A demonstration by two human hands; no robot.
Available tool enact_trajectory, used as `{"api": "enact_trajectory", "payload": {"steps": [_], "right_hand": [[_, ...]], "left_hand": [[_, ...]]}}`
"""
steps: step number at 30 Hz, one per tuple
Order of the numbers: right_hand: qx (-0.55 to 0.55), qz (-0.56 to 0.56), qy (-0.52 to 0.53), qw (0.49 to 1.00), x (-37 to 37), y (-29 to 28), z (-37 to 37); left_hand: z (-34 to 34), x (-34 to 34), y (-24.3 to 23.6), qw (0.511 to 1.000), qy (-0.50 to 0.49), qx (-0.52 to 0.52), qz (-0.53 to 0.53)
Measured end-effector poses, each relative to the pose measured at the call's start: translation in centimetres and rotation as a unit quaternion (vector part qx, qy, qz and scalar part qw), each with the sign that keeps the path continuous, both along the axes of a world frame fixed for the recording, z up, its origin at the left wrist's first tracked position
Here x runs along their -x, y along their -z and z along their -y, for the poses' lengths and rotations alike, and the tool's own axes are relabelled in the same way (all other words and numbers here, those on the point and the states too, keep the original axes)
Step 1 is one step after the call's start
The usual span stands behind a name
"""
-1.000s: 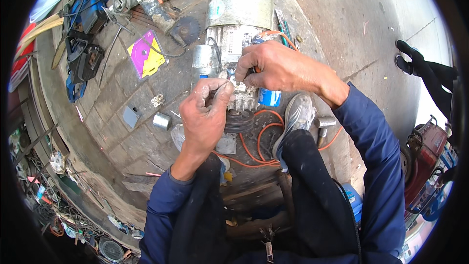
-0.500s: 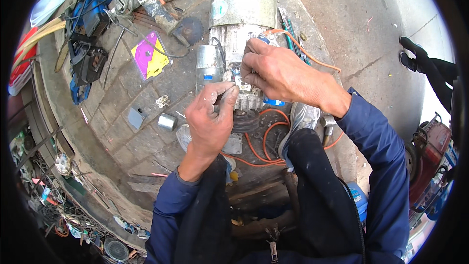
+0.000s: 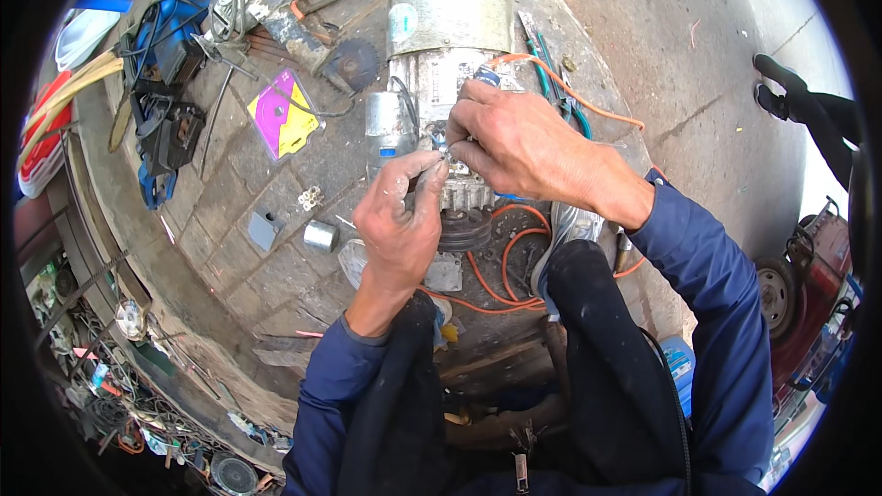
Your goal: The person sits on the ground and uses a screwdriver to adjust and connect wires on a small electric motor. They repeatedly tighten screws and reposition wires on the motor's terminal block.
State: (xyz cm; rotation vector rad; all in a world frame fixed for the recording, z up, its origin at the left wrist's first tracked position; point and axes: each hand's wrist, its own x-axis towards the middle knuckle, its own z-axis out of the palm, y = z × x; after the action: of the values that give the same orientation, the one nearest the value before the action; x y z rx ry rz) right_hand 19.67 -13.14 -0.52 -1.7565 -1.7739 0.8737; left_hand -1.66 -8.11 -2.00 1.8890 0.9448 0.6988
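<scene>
An electric motor (image 3: 452, 16) lies in front of me, a silver cylindrical capacitor (image 3: 390, 118) on its left side and a dark grooved pulley (image 3: 465, 231) at its near end. Over the motor's wiring spot, thumb and forefinger of my left hand (image 3: 401, 216) are pinched together. My right hand (image 3: 542, 142) is just right of it, its fingers curled closed over the same spot. What either hand grips is too small or hidden. A blue object (image 3: 487, 76) shows just beyond the right knuckles, beside an orange cable (image 3: 597, 108).
Left of the motor lie a purple-and-yellow disc package (image 3: 283, 115), a metal cylinder (image 3: 321, 236), a grey plate (image 3: 265, 231) and a white terminal block (image 3: 310, 198). Green-handled tools (image 3: 544, 73) lie right. Blue power tools (image 3: 170, 28) stand far left. A person's shoe (image 3: 776, 78) shows at right.
The view has shifted slightly. My right hand has moved a little to the left and down, closer to the left fingertips. The left hand keeps its pinch at the motor.
</scene>
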Motion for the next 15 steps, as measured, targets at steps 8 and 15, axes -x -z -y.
{"api": "enact_trajectory", "payload": {"steps": [8,15], "right_hand": [[-0.007,-0.063,0.032,0.997,-0.05,-0.23,0.24],[-0.020,-0.081,0.043,0.996,-0.02,-0.10,0.48]], "left_hand": [[-0.02,-0.48,0.32,0.999,0.000,0.020,0.044],[-0.07,-0.45,0.32,0.989,-0.024,0.127,0.069]]}}
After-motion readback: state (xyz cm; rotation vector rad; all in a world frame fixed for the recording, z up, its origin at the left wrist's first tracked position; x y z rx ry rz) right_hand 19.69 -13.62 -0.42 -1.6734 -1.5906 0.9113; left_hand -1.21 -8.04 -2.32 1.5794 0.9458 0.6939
